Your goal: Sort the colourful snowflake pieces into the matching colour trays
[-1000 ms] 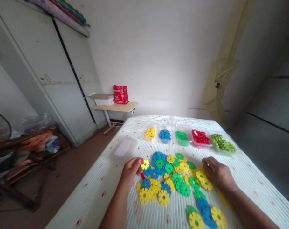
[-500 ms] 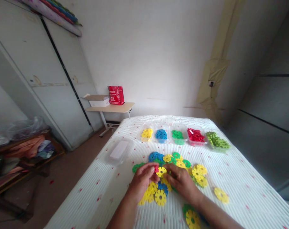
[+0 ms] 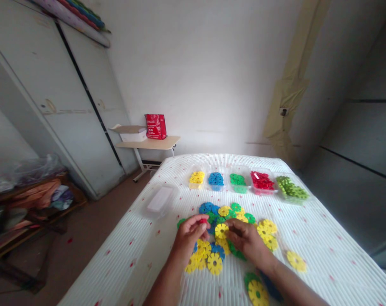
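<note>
Between the fingertips of my left hand (image 3: 193,231) is a small red plastic piece (image 3: 203,221), mostly covered by the fingers. My right hand (image 3: 243,238) pinches a yellow notched disc (image 3: 221,230) by its right edge, a short way right of the red piece and apart from it. Beneath and around both hands lies a loose pile of notched discs in yellow, blue and green. Blue discs (image 3: 208,208) lie at its far side, and a yellow disc (image 3: 215,263) lies at its near edge.
Clear tubs of yellow (image 3: 196,177), blue (image 3: 216,179), green (image 3: 238,180), red (image 3: 262,181) and light green pieces (image 3: 291,187) line the far side of the white cloth-covered table (image 3: 142,263). A clear plastic lid (image 3: 160,200) lies left. A single yellow disc (image 3: 296,260) sits right.
My hands have drawn slightly apart. The yellow disc has shifted right, away from the red piece it was beside, and the red piece has turned in my left fingers.
</note>
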{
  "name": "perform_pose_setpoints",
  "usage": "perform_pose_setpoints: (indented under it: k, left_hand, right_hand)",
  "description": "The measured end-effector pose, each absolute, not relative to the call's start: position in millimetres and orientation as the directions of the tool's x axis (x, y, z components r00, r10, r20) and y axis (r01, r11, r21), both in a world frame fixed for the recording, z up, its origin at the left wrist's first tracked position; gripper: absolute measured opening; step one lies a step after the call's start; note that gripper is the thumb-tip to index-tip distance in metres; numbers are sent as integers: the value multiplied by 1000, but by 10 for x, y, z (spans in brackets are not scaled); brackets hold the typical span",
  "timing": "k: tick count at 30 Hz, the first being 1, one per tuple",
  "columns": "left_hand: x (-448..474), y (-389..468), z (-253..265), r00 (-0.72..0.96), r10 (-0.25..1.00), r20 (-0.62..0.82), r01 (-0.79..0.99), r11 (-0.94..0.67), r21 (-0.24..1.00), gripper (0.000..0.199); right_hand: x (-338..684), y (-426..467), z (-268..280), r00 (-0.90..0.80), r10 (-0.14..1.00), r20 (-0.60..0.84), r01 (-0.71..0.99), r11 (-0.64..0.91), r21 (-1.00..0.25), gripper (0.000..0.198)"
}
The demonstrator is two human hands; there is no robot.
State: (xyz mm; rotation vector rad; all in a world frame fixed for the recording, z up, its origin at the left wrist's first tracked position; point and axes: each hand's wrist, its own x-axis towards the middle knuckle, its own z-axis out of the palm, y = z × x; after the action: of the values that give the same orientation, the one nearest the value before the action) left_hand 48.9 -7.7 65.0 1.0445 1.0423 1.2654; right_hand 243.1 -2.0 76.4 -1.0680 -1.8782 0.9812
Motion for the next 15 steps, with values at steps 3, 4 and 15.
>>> perform_pose_setpoints:
  k: [3,4,15]
  left_hand:
    - [335,-48,664,-116,993,-15,-252,-14,968,35]
    - [275,-36,666,-156,988,-17,-248,-23,968,35]
    - [-59,-22,598,-287,958,0,589,177,788,17]
  right_hand:
    - [2557,29,773,-326,902,283,462,413,-785,22]
    - [2603,48,772,-312,902,297,506,423,-752,22]
    - [2817,137,731,-201,844,497,724,469,-505,22]
